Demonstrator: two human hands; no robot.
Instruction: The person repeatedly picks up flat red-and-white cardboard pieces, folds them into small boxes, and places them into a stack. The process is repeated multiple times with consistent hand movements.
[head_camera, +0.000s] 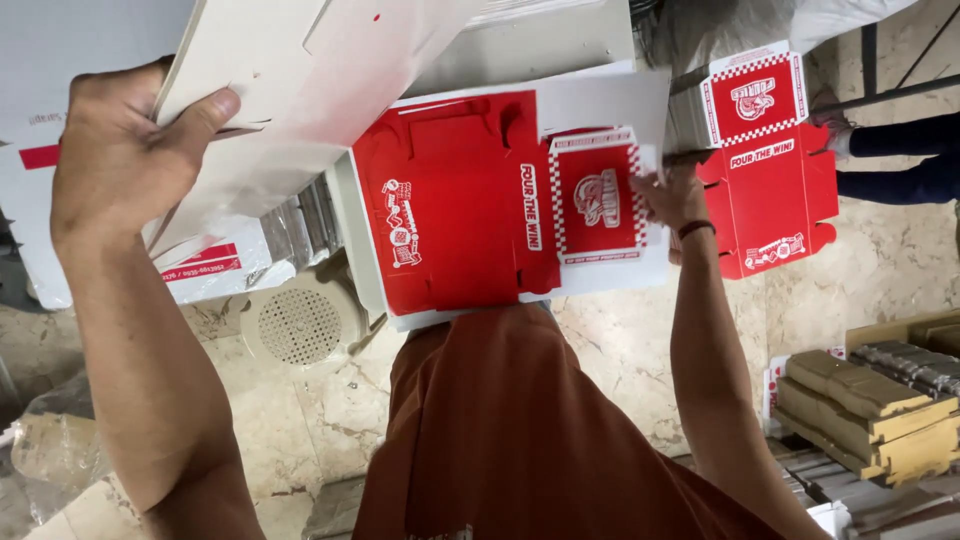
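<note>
A white printed sheet, its plain back turned to the camera, was held up at 11 o'clock by the left hand; the thumb was pressed against its lower edge with the fingers behind, so the sheet was pinched. Its long axis ran from 8 o'clock up toward 1 o'clock, and it was tilted well off the stack.

At the centre lay a red and white carton blank, still framed by its white margin and resting on a stack of sheets. Its long axis ran from 9 o'clock to 3 o'clock, with the checkered lid panel pointing toward 3 o'clock. The right hand was laid on the edge of that blank at 3 o'clock; whether its fingers were curled round the edge or only pressed flat could not be told.

Just beyond that hand, toward 2 o'clock, 1 cut-out red blank lay free of any margin. By that, 1 blank seemed finished, 1 sheet was in hand, and a thick stack appeared to be left. Bundles of brown card were piled at 4 o'clock.
</note>
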